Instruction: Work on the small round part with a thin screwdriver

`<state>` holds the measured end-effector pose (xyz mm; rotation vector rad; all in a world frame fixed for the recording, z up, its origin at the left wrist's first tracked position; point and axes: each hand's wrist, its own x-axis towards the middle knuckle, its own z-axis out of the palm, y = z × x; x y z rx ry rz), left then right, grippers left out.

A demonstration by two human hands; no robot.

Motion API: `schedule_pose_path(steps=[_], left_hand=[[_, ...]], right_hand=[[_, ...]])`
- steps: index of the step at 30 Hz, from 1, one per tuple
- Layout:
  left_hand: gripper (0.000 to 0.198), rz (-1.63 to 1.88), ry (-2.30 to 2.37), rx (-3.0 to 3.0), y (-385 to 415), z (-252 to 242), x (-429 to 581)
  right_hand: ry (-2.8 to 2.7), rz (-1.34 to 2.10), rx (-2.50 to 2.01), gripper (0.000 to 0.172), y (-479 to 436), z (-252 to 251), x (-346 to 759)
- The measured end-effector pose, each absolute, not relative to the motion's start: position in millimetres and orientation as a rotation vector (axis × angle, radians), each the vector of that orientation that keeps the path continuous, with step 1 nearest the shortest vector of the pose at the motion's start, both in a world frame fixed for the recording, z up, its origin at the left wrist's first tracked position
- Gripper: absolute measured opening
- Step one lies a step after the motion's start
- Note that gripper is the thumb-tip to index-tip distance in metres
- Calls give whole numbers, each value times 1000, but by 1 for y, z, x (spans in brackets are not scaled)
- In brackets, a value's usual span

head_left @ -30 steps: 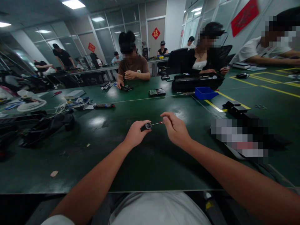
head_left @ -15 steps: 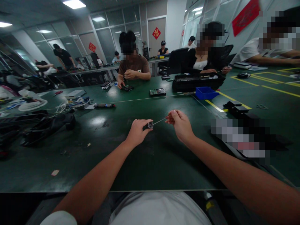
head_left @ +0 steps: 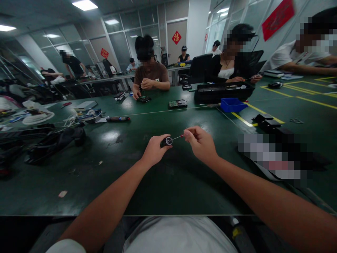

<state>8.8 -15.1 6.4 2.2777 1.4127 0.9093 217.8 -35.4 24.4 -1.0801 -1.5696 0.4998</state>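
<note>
Closed around a small dark cylindrical part [head_left: 166, 141] with a silver-rimmed round face, my left hand [head_left: 154, 150] is above the middle of the table. My right hand [head_left: 201, 142] pinches a thin screwdriver [head_left: 177, 137] by its red end, most of which the fingers hide. The metal shaft points left, and its tip meets the rim of the round face; whether it is inside or just touching I cannot tell.
Around the green table [head_left: 147, 189] lie a circuit-board device [head_left: 178, 104], a blue bin [head_left: 233, 105], a dark pen-shaped tool [head_left: 118, 119], black parts [head_left: 56, 142] at left and a black long case [head_left: 223, 92]. Co-workers sit across the table.
My right hand has shifted slightly left and down, and more of the screwdriver's red part shows. The round part in my left hand has turned a little, showing more of its dark side.
</note>
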Motion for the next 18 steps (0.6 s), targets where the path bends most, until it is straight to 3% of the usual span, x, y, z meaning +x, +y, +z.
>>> schedule_pose_path(steps=[11, 15, 18], left_hand=[[37, 966, 1349, 2280, -14, 2, 6], [37, 943, 1334, 2303, -14, 1, 6], [37, 934, 1331, 2309, -14, 2, 7]], right_hand=[[-1738, 383, -1070, 18, -41, 31, 220], [-1698, 401, -1225, 32, -40, 32, 219], [-1730, 362, -1203, 26, -41, 31, 218]])
